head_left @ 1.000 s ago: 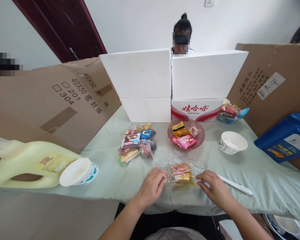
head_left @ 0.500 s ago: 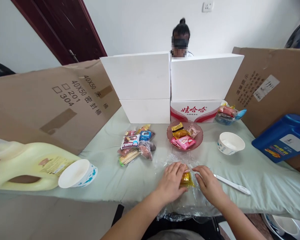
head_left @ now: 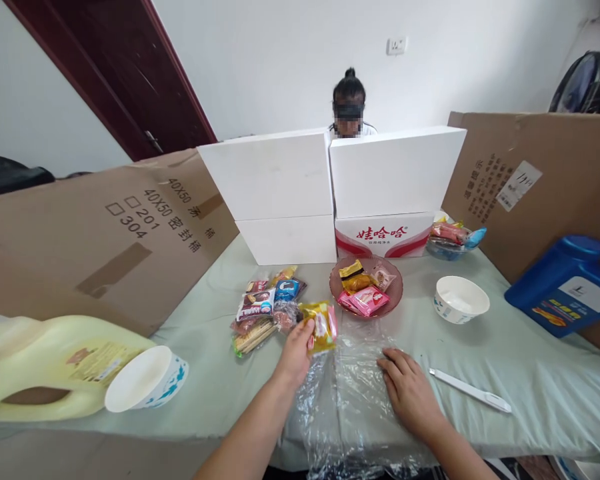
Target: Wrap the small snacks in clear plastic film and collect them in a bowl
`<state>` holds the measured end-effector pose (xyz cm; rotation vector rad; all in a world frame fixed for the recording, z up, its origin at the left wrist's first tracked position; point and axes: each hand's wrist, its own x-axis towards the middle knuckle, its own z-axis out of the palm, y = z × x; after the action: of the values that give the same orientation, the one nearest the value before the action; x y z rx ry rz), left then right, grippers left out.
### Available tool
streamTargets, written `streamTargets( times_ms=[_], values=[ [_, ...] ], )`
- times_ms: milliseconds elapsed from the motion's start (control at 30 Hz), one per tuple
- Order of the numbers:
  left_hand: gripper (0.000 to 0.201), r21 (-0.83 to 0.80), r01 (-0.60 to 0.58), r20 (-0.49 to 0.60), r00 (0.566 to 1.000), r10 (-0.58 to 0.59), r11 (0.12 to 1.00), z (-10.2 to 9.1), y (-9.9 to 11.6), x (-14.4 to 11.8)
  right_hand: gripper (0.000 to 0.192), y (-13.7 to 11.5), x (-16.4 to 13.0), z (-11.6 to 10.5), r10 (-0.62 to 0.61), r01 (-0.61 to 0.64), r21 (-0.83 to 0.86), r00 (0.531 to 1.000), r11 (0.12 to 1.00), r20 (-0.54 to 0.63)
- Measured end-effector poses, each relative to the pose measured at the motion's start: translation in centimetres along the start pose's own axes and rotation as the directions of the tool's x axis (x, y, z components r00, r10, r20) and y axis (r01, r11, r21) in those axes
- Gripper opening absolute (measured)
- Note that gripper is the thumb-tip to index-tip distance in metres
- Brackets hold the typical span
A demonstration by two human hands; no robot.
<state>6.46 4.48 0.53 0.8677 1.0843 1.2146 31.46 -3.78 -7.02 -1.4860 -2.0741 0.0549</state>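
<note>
My left hand (head_left: pixel 296 353) is closed on a yellow snack packet (head_left: pixel 320 327), with something pink showing at its edge, held up near the snack pile. My right hand (head_left: pixel 407 387) lies flat, fingers stretched out, on the edge of a clear plastic sheet (head_left: pixel 350 393) that hangs over the table's front edge. Left of the held packet is a pile of wrapped snacks (head_left: pixel 257 303). Beyond the sheet, a pink glass bowl (head_left: pixel 397 297) holds yellow and pink packets (head_left: pixel 365 300). Right of my right hand lies a white utility knife (head_left: pixel 473 390).
White boxes (head_left: pixel 280 180) stand stacked at the back, a person (head_left: pixel 350 100) behind them. Paper bowls (head_left: pixel 460 300) sit right and left. A yellow jug (head_left: pixel 45 360), a blue bottle (head_left: pixel 565 287) and large cardboard sheets (head_left: pixel 180 233) flank the table. A snack-filled bowl (head_left: pixel 453 243) is at back right.
My left hand has lifted the yellow packet off the plastic sheet and carried it left and forward, beside the snack pile. My right hand has gone from curled to flat on the sheet. The view has shifted.
</note>
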Motion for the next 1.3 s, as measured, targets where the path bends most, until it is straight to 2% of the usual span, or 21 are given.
streamTargets(
  times_ms=[133, 233, 267, 333, 367, 433, 533, 567, 600, 667, 733, 767, 833, 933, 1000, 1067, 1133, 1200, 1300],
  values=[
    [0.062, 0.047, -0.191, 0.043, 0.981, 0.189, 0.981, 4.0, 3.3, 3.8, 0.028, -0.1, 0.1, -0.1, -0.003, 0.003, 0.0, 1.0, 1.0, 0.01],
    [0.065, 0.158, -0.314, 0.167, 0.943, 0.288, 0.936, 7.5, 4.2, 6.1, 0.028, -0.2, 0.1, -0.3, -0.006, 0.006, -0.008, 1.0, 1.0, 0.025],
    [0.066, 0.256, -0.373, 0.234, 0.919, 0.317, 0.892, 8.5, 4.2, 6.5, 0.027, -0.3, 0.2, -0.4, -0.005, 0.005, -0.009, 1.0, 1.0, 0.029],
    [0.061, 0.474, -0.509, 0.377, 0.855, 0.357, 0.718, 10.0, 3.5, 6.1, 0.027, -0.3, 0.2, -0.4, -0.001, 0.001, -0.011, 1.0, 1.0, 0.029],
    [0.055, 0.553, -0.566, 0.438, 0.822, 0.365, 0.611, 10.3, 2.8, 5.3, 0.028, -0.4, 0.2, -0.5, 0.001, 0.0, -0.011, 1.0, 1.0, 0.025],
    [0.039, 0.612, -0.653, 0.552, 0.756, 0.351, 0.445, 10.4, 1.0, 3.0, 0.029, -0.3, 0.2, -0.4, -0.003, 0.004, -0.01, 1.0, 1.0, 0.016],
    [0.023, 0.603, -0.746, 0.725, 0.66, 0.195, 0.283, 8.9, -2.4, -0.9, 0.033, -0.2, 0.1, -0.1, -0.002, 0.002, -0.031, 1.0, 1.0, 0.009],
    [0.022, 0.629, -0.744, 0.732, 0.665, 0.149, 0.227, 8.0, -3.4, -1.7, 0.034, -0.1, 0.1, 0.0, 0.013, -0.012, -0.051, 1.0, 0.999, 0.011],
    [0.026, 0.667, -0.726, 0.717, 0.686, 0.121, 0.165, 6.9, -4.3, -2.2, 0.035, -0.1, 0.0, 0.2, 0.035, -0.034, -0.077, 0.999, 0.996, 0.015],
    [0.038, 0.76, -0.647, 0.637, 0.76, 0.128, 0.061, 4.4, -5.4, -2.1, 0.039, -0.1, -0.1, 0.6, 0.091, -0.086, -0.136, 0.996, 0.987, 0.027],
    [0.045, 0.822, -0.57, 0.558, 0.811, 0.176, 0.023, 1.6, -5.7, -1.2, 0.043, -0.2, -0.3, 1.0, 0.139, -0.13, -0.176, 0.99, 0.976, 0.04],
    [0.042, 0.842, -0.54, 0.522, 0.825, 0.216, 0.025, 0.2, -5.5, -0.8, 0.043, -0.3, -0.4, 1.1, 0.158, -0.147, -0.183, 0.986, 0.972, 0.045],
    [0.035, 0.841, -0.54, 0.504, 0.811, 0.298, 0.046, -2.0, -4.7, -0.7, 0.041, -0.3, -0.5, 0.8, 0.196, -0.188, -0.164, 0.98, 0.968, 0.035],
    [0.025, 0.761, -0.643, 0.569, 0.726, 0.386, 0.088, -4.2, -3.1, -2.5, 0.035, -0.1, -0.2, -1.2, 0.226, -0.226, -0.013, 0.974, 0.974, -0.035],
    [0.022, 0.695, -0.709, 0.621, 0.677, 0.394, 0.123, -5.2, -2.1, -4.7, 0.033, 0.4, -0.1, -3.3, 0.245, -0.232, 0.134, 0.965, 0.963, -0.091],
    [0.022, 0.629, -0.762, 0.689, 0.637, 0.346, 0.153, -6.2, -1.5, -7.0, 0.032, 0.9, -0.4, -5.7, 0.298, -0.259, 0.25, 0.945, 0.933, -0.133],
    [0.034, 0.558, -0.814, 0.774, 0.58, 0.254, 0.159, -7.2, -1.5, -9.0, 0.031, 1.4, -1.2, -7.6, 0.37, -0.312, 0.321, 0.919, 0.894, -0.138],
    [0.056, 0.481, -0.869, 0.856, 0.494, 0.155, 0.112, -7.9, -2.3, -10.6, 0.032, 1.7, -2.3, -8.6, 0.421, -0.36, 0.365, 0.901, 0.859, -0.102],
    [0.058, 0.379, -0.924, 0.921, 0.372, 0.115, -0.046, -7.5, -4.7, -11.9, 0.035, 1.6, -3.7, -8.1, 0.473, -0.419, 0.399, 0.88, 0.815, -0.043]
  ],
)
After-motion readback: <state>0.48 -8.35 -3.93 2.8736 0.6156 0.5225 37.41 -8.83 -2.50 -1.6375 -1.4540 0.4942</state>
